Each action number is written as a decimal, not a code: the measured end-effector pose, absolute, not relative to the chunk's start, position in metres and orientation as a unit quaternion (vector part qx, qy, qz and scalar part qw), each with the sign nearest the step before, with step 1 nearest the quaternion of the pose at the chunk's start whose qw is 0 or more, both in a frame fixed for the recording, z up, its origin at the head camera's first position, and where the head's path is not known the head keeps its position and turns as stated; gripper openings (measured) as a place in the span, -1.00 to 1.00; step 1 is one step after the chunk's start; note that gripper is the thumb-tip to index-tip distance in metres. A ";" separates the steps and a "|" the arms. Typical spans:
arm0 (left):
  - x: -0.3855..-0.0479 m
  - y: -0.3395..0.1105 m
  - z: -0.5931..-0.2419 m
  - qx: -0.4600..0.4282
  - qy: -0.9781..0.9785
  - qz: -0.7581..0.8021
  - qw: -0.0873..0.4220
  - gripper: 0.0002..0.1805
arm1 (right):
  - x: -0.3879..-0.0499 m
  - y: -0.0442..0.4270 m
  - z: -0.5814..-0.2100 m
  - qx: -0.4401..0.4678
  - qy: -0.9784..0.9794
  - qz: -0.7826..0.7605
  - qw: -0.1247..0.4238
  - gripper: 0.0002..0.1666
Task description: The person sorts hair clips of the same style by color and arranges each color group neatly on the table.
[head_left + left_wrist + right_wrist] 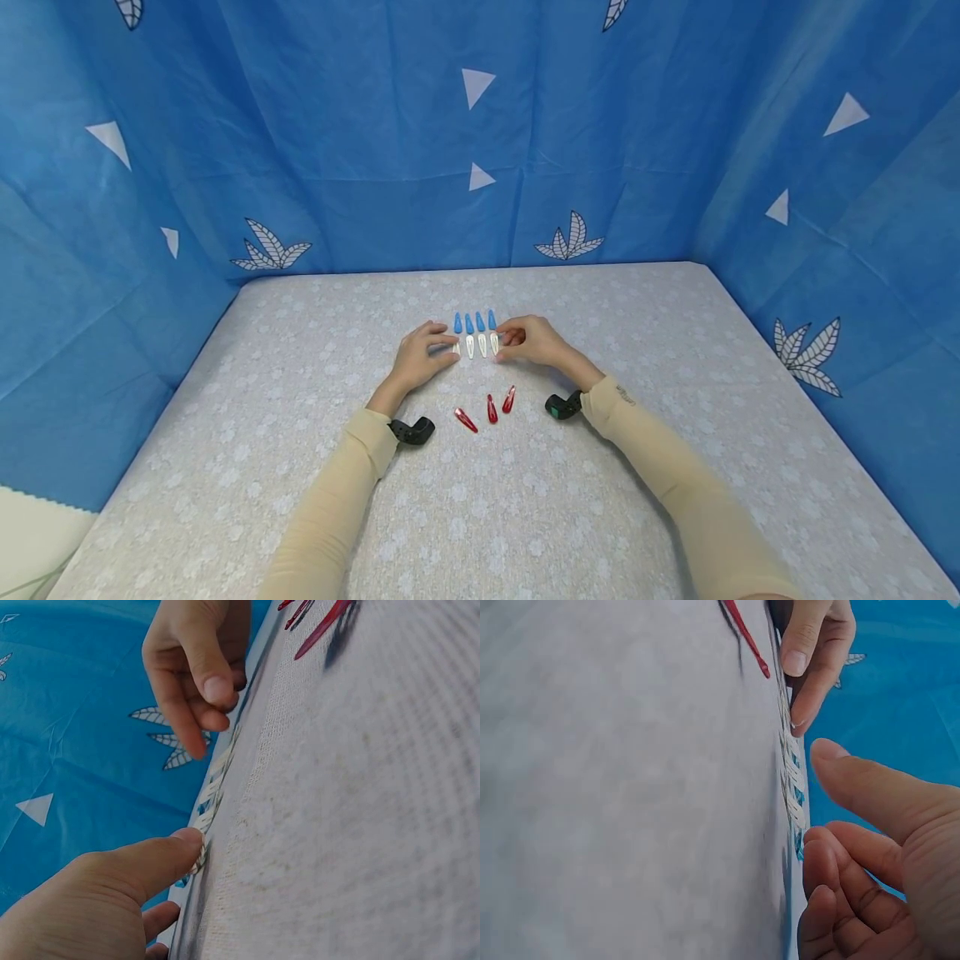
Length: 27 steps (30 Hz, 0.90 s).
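Note:
Several white snap hair clips (482, 346) lie side by side in a row on the tablecloth, just below a row of several blue snap hair clips (480, 322). My left hand (420, 357) has thumb and index finger at the two ends of the leftmost white clip (456, 348), pinching it, and partly covers it. At the row's other end, my right hand (534, 340) is beside the rightmost white clip (494, 343). In the right wrist view its thumb (855, 772) stands apart from the bent fingers, with nothing between them.
Three red snap hair clips (492, 409) lie nearer the body, between the forearms, at differing angles. A pale floral cloth covers the table (480, 517). Blue curtains (420, 125) hang behind and at both sides. Each wrist carries a black camera (412, 431).

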<state>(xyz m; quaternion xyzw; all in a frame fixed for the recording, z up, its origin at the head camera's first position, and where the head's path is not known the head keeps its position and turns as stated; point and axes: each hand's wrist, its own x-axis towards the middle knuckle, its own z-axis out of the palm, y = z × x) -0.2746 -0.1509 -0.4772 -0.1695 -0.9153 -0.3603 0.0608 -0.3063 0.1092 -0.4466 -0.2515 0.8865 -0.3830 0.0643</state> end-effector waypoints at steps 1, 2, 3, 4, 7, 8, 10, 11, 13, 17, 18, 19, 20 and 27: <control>-0.275 -0.151 -0.477 -0.170 -0.916 -0.359 0.061 -0.60 | -0.305 0.111 -0.445 -0.254 0.886 -0.383 0.061 -0.41; -0.275 -0.151 -0.477 -0.170 -0.916 -0.359 0.060 -0.60 | -0.303 0.114 -0.444 -0.256 0.886 -0.382 0.058 -0.42; -0.275 -0.150 -0.476 -0.172 -0.916 -0.357 0.061 -0.60 | -0.300 0.116 -0.443 -0.255 0.886 -0.382 0.056 -0.42; -0.275 -0.150 -0.476 -0.172 -0.916 -0.357 0.061 -0.59 | -0.298 0.118 -0.442 -0.255 0.886 -0.383 0.056 -0.43; -0.274 -0.150 -0.474 -0.170 -0.914 -0.364 0.061 -0.59 | -0.290 0.124 -0.440 -0.249 0.885 -0.389 0.059 -0.44; -0.274 -0.150 -0.474 -0.168 -0.912 -0.369 0.060 -0.59 | -0.287 0.126 -0.440 -0.246 0.886 -0.390 0.060 -0.44; -0.274 -0.149 -0.473 -0.165 -0.908 -0.379 0.060 -0.58 | -0.280 0.130 -0.440 -0.245 0.886 -0.390 0.058 -0.44; -0.273 -0.149 -0.472 -0.163 -0.908 -0.382 0.060 -0.58 | -0.277 0.132 -0.440 -0.246 0.887 -0.387 0.054 -0.45; -0.273 -0.149 -0.472 -0.161 -0.906 -0.387 0.058 -0.57 | -0.271 0.135 -0.440 -0.250 0.888 -0.383 0.045 -0.45; -0.273 -0.148 -0.469 -0.153 -0.901 -0.403 0.044 -0.55 | -0.257 0.139 -0.438 -0.251 0.887 -0.387 0.028 -0.47; -0.273 -0.148 -0.468 -0.152 -0.899 -0.408 0.040 -0.54 | -0.254 0.140 -0.438 -0.251 0.886 -0.388 0.025 -0.47; -0.273 -0.147 -0.467 -0.151 -0.898 -0.412 0.037 -0.54 | -0.251 0.140 -0.438 -0.250 0.886 -0.391 0.022 -0.46; -0.272 -0.146 -0.465 -0.151 -0.896 -0.416 0.035 -0.53 | -0.248 0.140 -0.438 -0.250 0.885 -0.392 0.019 -0.46; -0.265 -0.138 -0.452 -0.159 -0.893 -0.419 0.034 -0.52 | -0.235 0.139 -0.440 -0.260 0.883 -0.390 0.009 -0.45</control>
